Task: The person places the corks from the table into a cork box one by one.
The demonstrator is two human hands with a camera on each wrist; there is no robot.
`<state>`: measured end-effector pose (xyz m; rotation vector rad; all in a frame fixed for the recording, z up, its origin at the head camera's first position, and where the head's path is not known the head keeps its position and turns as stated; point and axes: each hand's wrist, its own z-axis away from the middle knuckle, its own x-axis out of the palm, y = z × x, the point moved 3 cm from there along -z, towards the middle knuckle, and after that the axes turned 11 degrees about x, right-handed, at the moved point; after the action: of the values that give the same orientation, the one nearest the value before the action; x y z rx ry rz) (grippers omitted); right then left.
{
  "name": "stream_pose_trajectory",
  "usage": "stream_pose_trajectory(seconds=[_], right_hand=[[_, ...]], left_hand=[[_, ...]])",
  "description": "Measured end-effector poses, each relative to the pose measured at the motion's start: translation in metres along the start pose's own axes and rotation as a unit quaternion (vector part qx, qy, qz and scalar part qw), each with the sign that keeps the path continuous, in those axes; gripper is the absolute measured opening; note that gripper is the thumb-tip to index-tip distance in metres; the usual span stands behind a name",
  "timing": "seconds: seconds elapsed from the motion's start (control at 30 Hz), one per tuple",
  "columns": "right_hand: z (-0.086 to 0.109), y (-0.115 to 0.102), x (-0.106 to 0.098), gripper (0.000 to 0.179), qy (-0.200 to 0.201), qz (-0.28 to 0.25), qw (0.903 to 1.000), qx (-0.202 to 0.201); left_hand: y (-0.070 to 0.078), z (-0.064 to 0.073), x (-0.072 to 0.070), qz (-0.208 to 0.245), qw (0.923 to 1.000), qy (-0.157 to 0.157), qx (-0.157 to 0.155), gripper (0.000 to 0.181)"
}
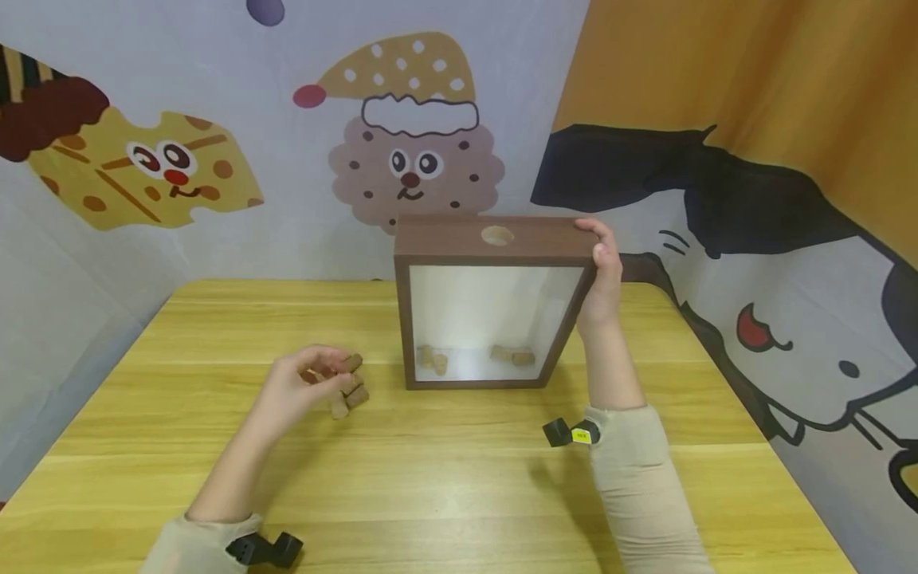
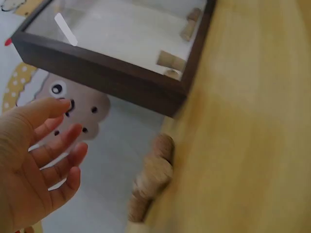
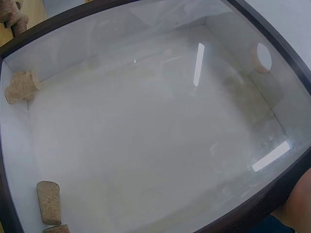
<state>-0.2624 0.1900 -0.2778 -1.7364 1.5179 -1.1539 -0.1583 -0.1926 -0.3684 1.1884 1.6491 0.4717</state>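
Observation:
A dark brown wooden box frame (image 1: pixel 445 241) with a clear front stands upright on the table, a round hole (image 1: pixel 498 235) in its top. My right hand (image 1: pixel 601 283) grips its upper right corner. Corks lie along the bottom inside: some on the left (image 1: pixel 433 360), others on the right (image 1: pixel 513 355). Left of the box, my left hand (image 1: pixel 304 387) hovers beside a small pile of loose corks (image 1: pixel 357 395). In the left wrist view its fingers (image 2: pixel 58 145) are relaxed and apart, nothing between them, with the corks (image 2: pixel 156 177) just beyond the fingertips.
The wood-grain table (image 1: pixel 445 478) reaches back to a cloth printed with cartoon figures (image 1: pixel 416 171). An orange drape (image 1: pixel 774 80) hangs at the right. Both wrists wear small black cameras, the left one (image 1: pixel 265 550) low over the table and the right one (image 1: pixel 571 432) below the box.

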Motion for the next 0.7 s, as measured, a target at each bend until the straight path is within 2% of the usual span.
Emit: stream_pose_trajectory(seconds=[0.13,0.33,0.53,0.7], right_hand=[[0.000,-0.001,0.000,0.048,-0.001,0.005,1.0000,-0.003],[0.001,0.000,0.000,0.047,-0.004,0.003,0.9999,-0.010],[0.001,0.000,0.000,0.048,-0.002,0.004,0.9999,-0.014],[0.002,0.000,0.000,0.046,-0.002,-0.002,0.9999,-0.012]], left_hand=[[-0.019,0.008,0.000,-0.028,0.9993,-0.013,-0.019,0.024],[-0.040,0.022,0.003,-0.019,0.9976,-0.044,-0.050,0.030],[-0.057,0.031,0.009,-0.005,0.9971,-0.041,-0.064,0.026],[-0.064,0.035,0.012,-0.011,0.9972,-0.035,-0.065,0.027]])
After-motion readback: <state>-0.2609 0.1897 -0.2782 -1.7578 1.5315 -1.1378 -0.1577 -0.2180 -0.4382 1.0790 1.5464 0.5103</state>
